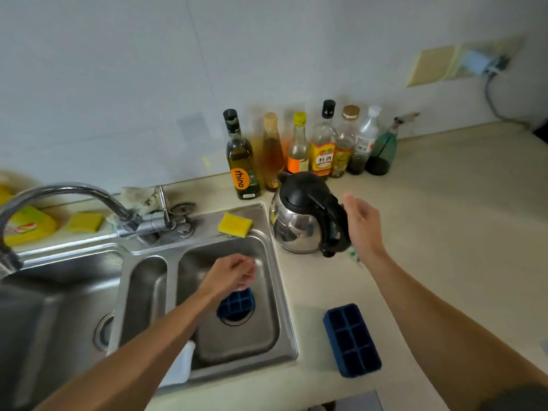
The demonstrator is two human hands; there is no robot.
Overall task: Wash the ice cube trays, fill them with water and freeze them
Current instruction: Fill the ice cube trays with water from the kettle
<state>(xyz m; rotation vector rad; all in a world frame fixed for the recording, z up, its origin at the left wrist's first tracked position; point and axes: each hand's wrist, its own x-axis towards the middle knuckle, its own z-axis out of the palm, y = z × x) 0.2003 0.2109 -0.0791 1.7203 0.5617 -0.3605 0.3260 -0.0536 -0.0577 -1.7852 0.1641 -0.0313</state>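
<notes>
Fingers of the left hand (pixel 229 274) are loosely curled, nothing held, above the sink (pixel 286 307), in whose right basin one ice cube tray (pixel 237 304) is laid. A second tray (pixel 351 339) is set right of the sink; the right hand (pixel 363 222) is spread open beside the kettle (pixel 299 215) there.

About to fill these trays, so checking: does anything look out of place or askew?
One blue ice cube tray lies in the right sink basin over the drain, partly hidden by the left hand; the other tray sits flat on the counter. The yellow sponge perches on the basin's back rim.
</notes>
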